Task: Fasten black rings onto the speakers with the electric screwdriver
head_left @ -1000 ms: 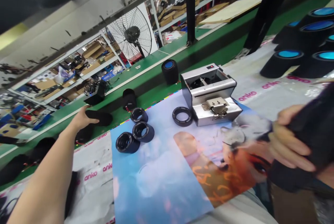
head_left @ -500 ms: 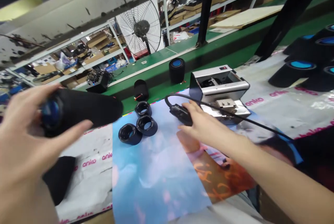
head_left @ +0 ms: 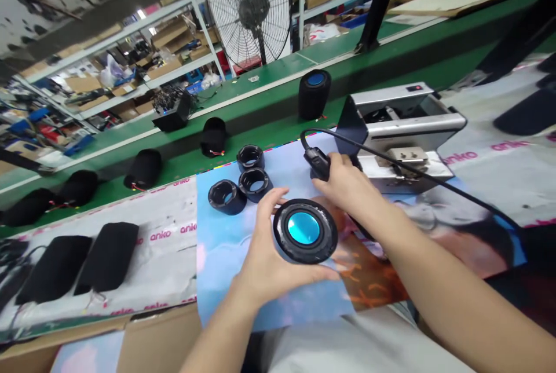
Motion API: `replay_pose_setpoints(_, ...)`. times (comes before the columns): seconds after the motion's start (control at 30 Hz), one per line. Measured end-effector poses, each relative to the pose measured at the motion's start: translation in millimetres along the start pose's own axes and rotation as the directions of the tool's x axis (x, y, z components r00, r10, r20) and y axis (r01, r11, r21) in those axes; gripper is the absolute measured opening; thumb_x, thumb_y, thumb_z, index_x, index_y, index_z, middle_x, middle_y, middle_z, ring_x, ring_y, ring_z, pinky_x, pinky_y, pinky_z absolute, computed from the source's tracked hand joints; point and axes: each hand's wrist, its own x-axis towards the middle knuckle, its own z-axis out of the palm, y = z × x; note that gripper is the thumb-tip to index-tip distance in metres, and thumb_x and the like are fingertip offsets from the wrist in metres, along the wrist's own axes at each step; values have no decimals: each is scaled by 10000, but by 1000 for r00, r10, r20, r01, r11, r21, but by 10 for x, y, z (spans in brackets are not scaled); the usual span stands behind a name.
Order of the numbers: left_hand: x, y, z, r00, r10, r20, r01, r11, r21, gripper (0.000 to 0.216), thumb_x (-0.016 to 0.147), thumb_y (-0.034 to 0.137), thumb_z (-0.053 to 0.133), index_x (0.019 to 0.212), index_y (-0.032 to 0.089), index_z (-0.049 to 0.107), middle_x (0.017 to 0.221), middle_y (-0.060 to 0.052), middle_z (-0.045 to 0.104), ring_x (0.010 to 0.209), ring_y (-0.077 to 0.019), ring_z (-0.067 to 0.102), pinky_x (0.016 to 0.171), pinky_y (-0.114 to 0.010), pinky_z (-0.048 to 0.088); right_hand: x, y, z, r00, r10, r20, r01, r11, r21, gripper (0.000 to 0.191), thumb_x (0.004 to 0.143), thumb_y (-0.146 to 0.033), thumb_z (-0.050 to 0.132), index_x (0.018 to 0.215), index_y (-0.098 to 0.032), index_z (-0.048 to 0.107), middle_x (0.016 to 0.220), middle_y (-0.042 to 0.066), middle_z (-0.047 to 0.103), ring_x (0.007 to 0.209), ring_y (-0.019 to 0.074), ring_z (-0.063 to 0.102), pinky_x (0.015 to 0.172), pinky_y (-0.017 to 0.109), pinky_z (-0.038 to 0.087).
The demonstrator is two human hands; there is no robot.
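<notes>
Black fabric-wrapped speaker [head_left: 304, 238], blue end cap up, sits clamped in the left hand [head_left: 268, 257] above the worktop [head_left: 165, 257]; probably light, stiff-cored, best gripped round its sides; right hand [head_left: 347, 187] pinches a black tool [head_left: 317, 161].

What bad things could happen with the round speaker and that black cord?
The left hand holds the speaker by its edge, above the poster, so it might slip and drop. The right hand grips a plug whose cord trails over the metal machine; a tug might snag it there.
</notes>
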Motion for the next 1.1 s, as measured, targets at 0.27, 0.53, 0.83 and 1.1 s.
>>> replay_pose_setpoints(0.27,-82,-66,-96,972,-152,180,194,950,-244,1294,576,439,1045,1609,358,269,1752,-158,305,1639,-394,301,1301,-554,353,-73,-1,-12,1000,10,15,-11,999,33,511,1016,-343,643,1457,-150,471,1466,153,499,1110,214,629,993,417,593)
replay_pose_setpoints(0.53,0,-111,-80,973,-117,198,182,917,-355,1020,590,361,1030,1442,262,479,1455,-146,650,1345,-355,661,1147,-488,539,-197,3,-308,1000,-11,-4,12,984,178,487,947,-344,688,1345,-132,504,1248,166,666,1018,289,702,879,392,557)
replay_pose_setpoints(0.83,143,-113,-104,950,-133,284,243,884,-400,1042,606,394,1032,1502,274,515,1487,-127,658,1383,-390,636,1178,-551,516,-486,172,-1147,723,-635,272,549,767,333,476,658,-367,815,1127,-401,738,1013,-67,752,819,179,715,603,251,546)
replay_pose_setpoints(1.1,219,19,-111,952,-154,263,264,847,-461,922,587,441,1036,1399,249,644,1472,-101,680,1390,-395,623,1224,-561,470,-439,36,-1131,565,-743,358,686,664,297,632,759,-190,819,1265,-547,693,1062,-160,743,823,79,709,627,142,514)
